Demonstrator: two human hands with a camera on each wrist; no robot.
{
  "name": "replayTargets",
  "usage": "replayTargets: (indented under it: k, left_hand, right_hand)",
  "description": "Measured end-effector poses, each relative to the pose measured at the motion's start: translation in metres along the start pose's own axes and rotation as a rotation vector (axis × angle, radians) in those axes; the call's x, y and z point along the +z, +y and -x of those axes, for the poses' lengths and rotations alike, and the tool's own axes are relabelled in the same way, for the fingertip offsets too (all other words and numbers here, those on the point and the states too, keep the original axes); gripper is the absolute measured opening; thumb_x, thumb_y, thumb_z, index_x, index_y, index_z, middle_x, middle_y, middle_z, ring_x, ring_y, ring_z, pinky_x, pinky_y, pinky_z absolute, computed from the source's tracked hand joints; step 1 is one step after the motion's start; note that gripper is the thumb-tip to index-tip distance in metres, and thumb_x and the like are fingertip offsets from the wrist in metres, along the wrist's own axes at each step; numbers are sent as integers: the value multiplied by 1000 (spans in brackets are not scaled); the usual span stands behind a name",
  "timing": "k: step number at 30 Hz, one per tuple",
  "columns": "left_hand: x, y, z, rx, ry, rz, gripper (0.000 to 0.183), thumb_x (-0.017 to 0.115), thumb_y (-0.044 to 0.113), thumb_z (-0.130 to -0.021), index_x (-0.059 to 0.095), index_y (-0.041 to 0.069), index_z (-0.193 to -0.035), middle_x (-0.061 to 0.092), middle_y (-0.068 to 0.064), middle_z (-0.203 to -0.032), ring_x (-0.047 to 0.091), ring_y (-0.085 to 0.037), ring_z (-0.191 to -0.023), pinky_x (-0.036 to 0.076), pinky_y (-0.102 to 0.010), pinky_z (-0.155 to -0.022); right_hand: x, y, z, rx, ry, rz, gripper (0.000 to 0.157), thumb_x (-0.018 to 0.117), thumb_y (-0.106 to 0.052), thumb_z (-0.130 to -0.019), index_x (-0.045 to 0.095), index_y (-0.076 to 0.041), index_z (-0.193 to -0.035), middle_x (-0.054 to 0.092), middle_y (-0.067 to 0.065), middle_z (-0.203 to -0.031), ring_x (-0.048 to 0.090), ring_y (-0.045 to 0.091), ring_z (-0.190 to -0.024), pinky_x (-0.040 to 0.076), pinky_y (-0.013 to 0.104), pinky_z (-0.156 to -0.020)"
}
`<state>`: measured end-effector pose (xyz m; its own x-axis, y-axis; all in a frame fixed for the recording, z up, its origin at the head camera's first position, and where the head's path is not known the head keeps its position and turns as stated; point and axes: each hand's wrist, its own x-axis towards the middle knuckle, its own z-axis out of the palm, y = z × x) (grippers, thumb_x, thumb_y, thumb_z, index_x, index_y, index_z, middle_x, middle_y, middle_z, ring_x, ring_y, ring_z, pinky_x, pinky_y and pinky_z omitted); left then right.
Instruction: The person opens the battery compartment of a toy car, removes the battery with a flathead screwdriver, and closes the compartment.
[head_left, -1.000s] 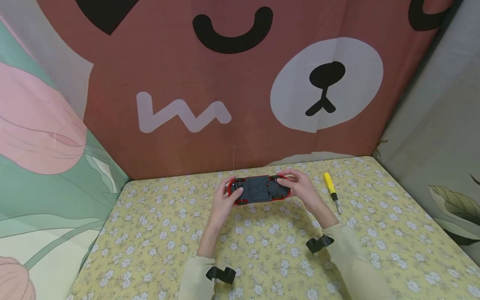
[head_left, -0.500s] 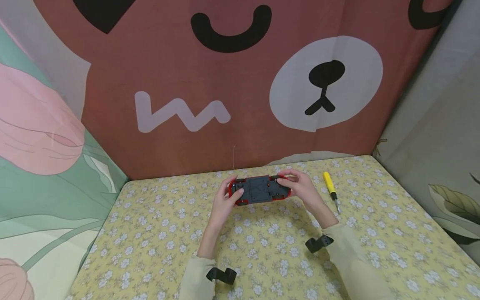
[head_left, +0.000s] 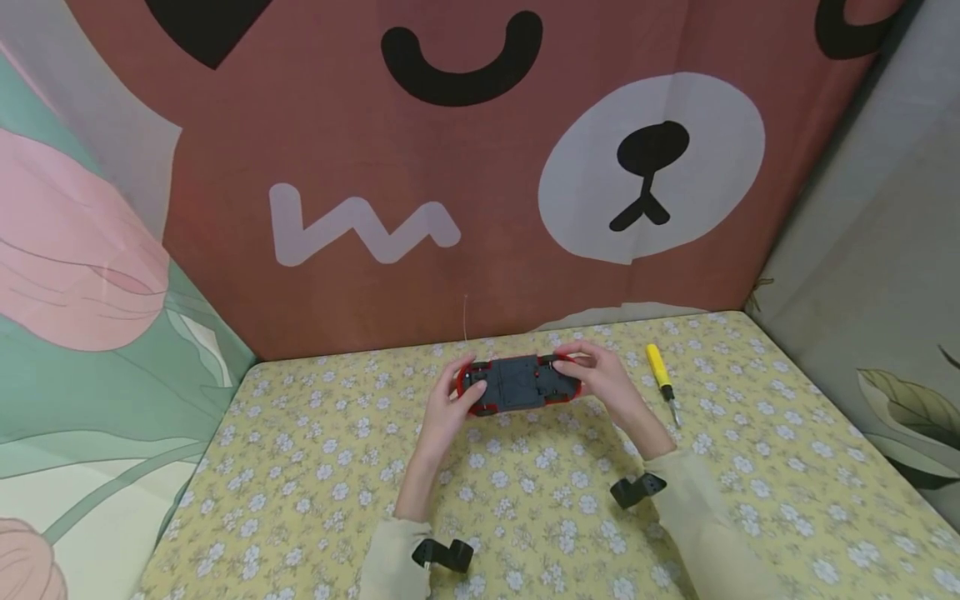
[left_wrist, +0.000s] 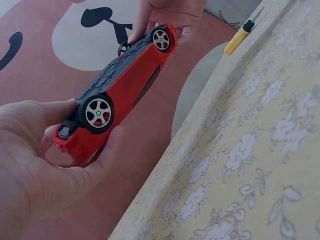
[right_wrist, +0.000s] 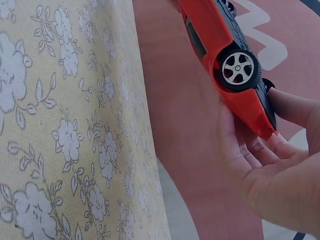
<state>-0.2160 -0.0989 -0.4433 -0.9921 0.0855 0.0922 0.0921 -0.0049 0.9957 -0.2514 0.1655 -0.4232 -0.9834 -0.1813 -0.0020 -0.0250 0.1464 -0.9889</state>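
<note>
A red toy car (head_left: 517, 383) is held above the table upside down, its dark grey underside facing up toward the head camera. My left hand (head_left: 447, 408) grips one end, thumb on the underside and fingers beneath the red body. At the opposite end my right hand (head_left: 607, 383) holds it the same way, thumb near a wheel. Silver-spoked wheels show on the toy car (left_wrist: 122, 87) in the left wrist view, and one on the toy car (right_wrist: 237, 67) in the right wrist view. The car's roof is hidden in the head view.
A screwdriver (head_left: 660, 375) with a yellow handle lies on the table to the right of my right hand. Yellow floral cloth (head_left: 315, 483) covers the table. A brown curtain (head_left: 375, 300) with a printed face hangs behind its far edge.
The toy car has tipped very slightly and sits a touch lower in the head view. Both hands keep their hold, and the screwdriver stays put.
</note>
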Motion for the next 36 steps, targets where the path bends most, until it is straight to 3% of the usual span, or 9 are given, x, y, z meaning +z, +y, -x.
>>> replayTargets:
  k: [8, 15, 21, 32, 36]
  left_hand:
    - [0, -2, 2, -25, -20, 35, 51, 64, 8, -103, 50, 9, -151, 50, -23, -140, 63, -37, -119, 60, -39, -87]
    - [-1, -5, 2, -16, -38, 7, 48, 63, 10, -103, 49, 7, -149, 55, -25, -137, 67, -38, -113, 60, -39, -84]
    - [-1, -6, 2, -19, -49, 70, 48, 62, 8, -104, 48, 6, -150, 58, -25, -137, 66, -36, -117, 59, -34, -85]
    - [1, -5, -2, -62, 51, 71, 47, 66, 12, -102, 53, 8, -147, 61, -22, -134, 68, -28, -111, 59, -32, -81]
    - [0, -5, -3, -78, 84, 70, 47, 67, 14, -101, 54, 9, -146, 60, -20, -134, 66, -27, -113, 58, -33, -85]
  right_hand:
    - [2, 2, -1, -3, -9, 2, 41, 69, -15, -101, 59, 6, -134, 66, 24, -124, 72, 19, -91, 61, 34, -74]
    - [2, 1, -1, -8, -27, 22, 40, 68, -15, -101, 58, 7, -134, 68, 24, -121, 72, 19, -90, 60, 33, -72]
    - [-1, -2, 2, 1, -45, 30, 41, 67, -16, -102, 57, 6, -136, 67, 23, -123, 70, 19, -91, 60, 36, -76]
    - [-11, -13, 10, -41, 62, 115, 42, 67, -20, -103, 59, 5, -135, 66, 21, -120, 67, 22, -100, 58, 46, -91]
    - [-12, -19, 14, -75, 115, 140, 36, 67, -18, -103, 62, 5, -130, 66, 21, -117, 66, 23, -102, 59, 40, -89]
